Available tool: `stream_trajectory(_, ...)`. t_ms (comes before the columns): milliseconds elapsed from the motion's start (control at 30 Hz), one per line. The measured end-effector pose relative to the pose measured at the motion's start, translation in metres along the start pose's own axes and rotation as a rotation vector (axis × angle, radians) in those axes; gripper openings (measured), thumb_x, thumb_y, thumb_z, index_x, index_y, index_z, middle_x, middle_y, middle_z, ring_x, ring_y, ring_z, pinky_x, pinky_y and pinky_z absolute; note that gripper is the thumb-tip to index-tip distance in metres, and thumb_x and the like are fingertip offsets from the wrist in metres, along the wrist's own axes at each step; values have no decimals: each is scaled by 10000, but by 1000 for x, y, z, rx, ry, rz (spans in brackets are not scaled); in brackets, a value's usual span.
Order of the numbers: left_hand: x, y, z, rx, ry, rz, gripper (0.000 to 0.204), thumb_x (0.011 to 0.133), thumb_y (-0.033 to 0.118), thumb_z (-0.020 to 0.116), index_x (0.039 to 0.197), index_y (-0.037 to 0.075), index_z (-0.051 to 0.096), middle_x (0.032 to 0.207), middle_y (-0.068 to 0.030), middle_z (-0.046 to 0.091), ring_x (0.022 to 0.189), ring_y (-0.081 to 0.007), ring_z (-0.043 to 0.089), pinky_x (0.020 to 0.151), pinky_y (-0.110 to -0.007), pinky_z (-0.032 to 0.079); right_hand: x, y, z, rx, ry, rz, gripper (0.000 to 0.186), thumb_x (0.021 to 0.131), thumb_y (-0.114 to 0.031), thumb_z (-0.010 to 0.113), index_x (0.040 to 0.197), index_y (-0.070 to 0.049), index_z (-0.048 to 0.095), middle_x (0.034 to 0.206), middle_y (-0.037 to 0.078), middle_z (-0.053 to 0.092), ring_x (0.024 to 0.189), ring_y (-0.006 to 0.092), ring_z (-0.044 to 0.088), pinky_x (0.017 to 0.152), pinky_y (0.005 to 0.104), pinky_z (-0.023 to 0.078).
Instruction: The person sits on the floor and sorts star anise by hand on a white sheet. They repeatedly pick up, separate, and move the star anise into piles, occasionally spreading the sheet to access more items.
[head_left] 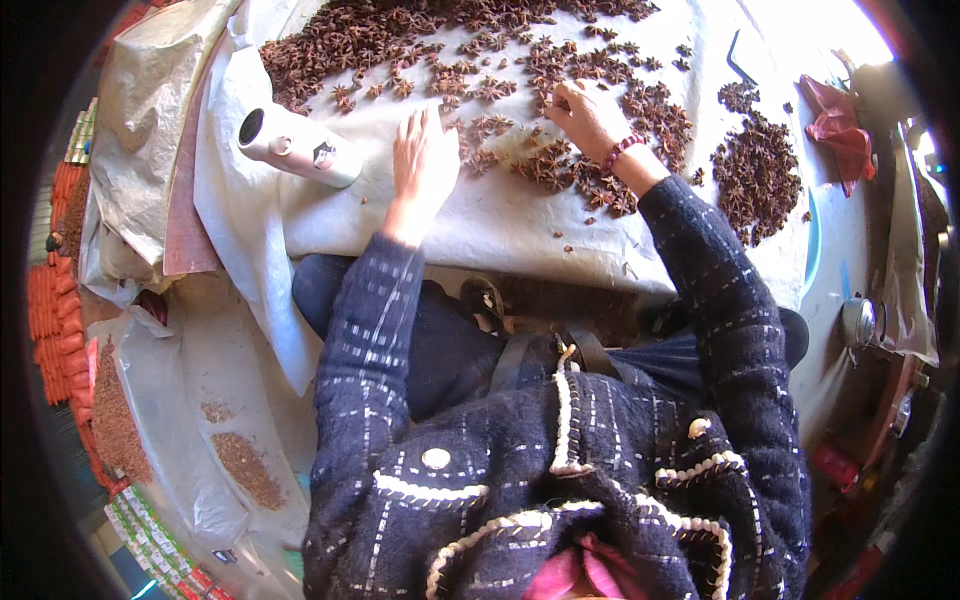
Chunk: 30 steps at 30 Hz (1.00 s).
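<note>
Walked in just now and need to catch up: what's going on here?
A seated person has both hands over star anise spread on a pale sheet. The left hand is open, fingers extended, beside a few scattered pieces. The right hand is curled above the loose pieces; whether it holds any is unclear. A white cylinder is left of the left hand, and a separate star anise pile lies off to the right.
</note>
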<state>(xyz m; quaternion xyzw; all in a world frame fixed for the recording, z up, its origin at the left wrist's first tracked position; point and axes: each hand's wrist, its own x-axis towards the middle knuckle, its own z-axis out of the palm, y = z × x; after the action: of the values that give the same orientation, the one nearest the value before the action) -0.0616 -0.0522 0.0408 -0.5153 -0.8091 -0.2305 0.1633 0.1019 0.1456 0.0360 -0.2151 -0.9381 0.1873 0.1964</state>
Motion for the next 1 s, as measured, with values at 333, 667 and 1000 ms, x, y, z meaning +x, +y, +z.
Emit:
stream_trajectory(333,-20,42,7,-133,-92,188,222,878,89,522,1050,29,649,1031,-144,657,966,-284,614,850,-416,481,-23,-11,3,-212,-46,-197,226,793,-68,595,995,-72,699,1143,117,617,1061,303,541,935,396,441)
stream_trajectory(667,99,-28,41,178,-115,16,236,877,239,540,876,54,686,919,-134,686,938,-321,624,833,-496,475,-72,-32,-33,-151,154,-341,185,687,-56,644,871,-74,649,1052,125,607,1075,305,546,959,431,430)
stream_trajectory(1000,99,-19,42,294,-353,-102,181,836,86,538,799,26,705,852,-155,708,914,-290,669,731,-419,543,-90,-26,-38,42,79,-202,246,812,-83,632,1056,-63,657,1144,131,611,1117,325,532,962,420,448)
